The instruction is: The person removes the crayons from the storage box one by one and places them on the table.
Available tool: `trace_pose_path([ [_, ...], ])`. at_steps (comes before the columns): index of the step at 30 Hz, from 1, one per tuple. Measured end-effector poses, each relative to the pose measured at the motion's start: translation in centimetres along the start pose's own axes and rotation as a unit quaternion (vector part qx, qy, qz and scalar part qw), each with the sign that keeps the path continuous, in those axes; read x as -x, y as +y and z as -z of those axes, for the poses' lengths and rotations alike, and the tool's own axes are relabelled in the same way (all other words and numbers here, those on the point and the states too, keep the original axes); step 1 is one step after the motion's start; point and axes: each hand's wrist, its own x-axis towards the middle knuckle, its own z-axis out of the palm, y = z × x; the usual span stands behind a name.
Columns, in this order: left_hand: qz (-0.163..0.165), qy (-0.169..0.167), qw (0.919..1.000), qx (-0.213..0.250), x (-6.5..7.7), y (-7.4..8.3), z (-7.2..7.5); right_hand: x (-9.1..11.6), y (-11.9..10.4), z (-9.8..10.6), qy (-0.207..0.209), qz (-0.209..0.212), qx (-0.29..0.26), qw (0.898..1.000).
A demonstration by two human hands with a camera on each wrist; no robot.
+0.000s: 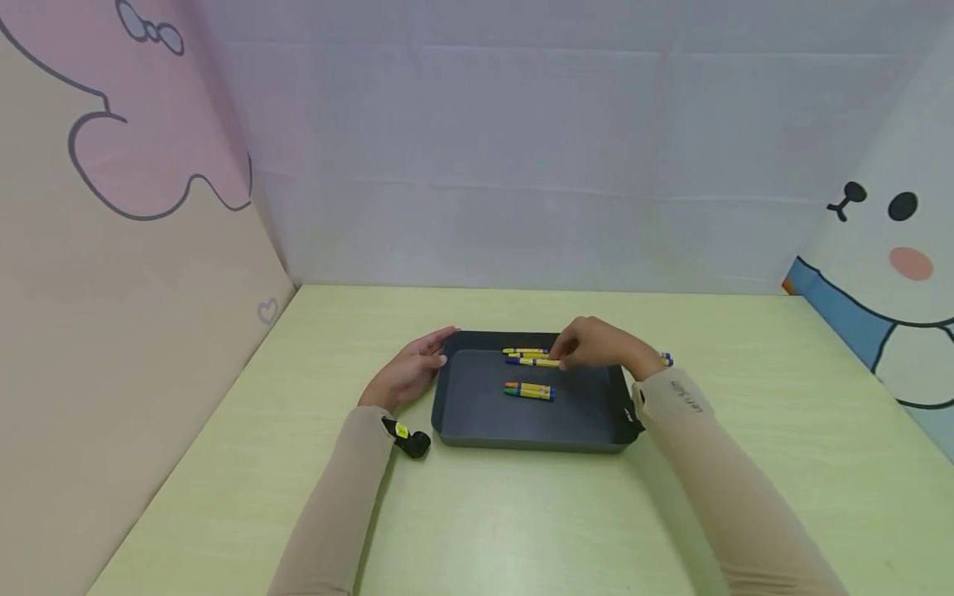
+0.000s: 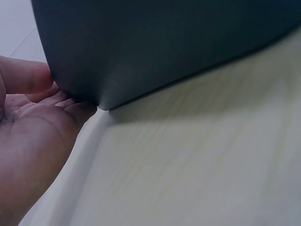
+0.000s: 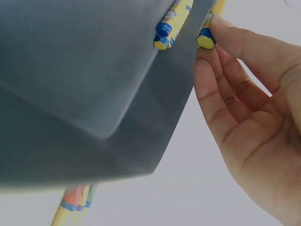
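A dark grey tray (image 1: 477,414) lies on the table. At its left side is my left hand (image 1: 408,372), its thumb at the rim and its fingertips (image 2: 84,110) against the tray's outer corner. My right hand (image 1: 596,341) reaches over the tray's far right part and pinches a yellow crayon (image 3: 206,37) between thumb and fingers. The crayon's dark blue tip (image 1: 511,361) points left in the head view. Two yellow crayons (image 1: 514,351) lie beside it towards the far rim. Nearer the middle, an orange-tipped and a green-tipped crayon (image 1: 531,391) lie side by side.
More crayons (image 1: 667,359) lie on the table right of the tray, partly hidden by my right wrist; in the right wrist view these crayons (image 3: 75,200) show past the tray's edge. A pale wall (image 1: 522,165) stands behind the table, with printed panels (image 1: 149,248) at the sides.
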Motion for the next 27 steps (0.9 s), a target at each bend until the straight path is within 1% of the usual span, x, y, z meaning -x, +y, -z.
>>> trace_pose_path([
  [5,0.000,0.001,1.0000,0.005,0.0,0.0,0.0,0.2,0.2,0.4,0.004,-0.005,-0.010,1.000],
  [14,-0.004,0.002,1.0000,0.006,-0.1,-0.1,0.1,1.1,0.8,0.8,0.012,-0.021,-0.007,1.000],
  [22,0.002,0.011,0.9999,-0.005,-0.2,-0.2,0.2,2.1,1.5,1.5,0.023,-0.014,0.007,1.000],
  [27,0.002,0.010,0.9999,-0.013,-0.2,-0.4,0.2,2.7,2.2,1.6,0.031,-0.014,0.011,0.999],
])
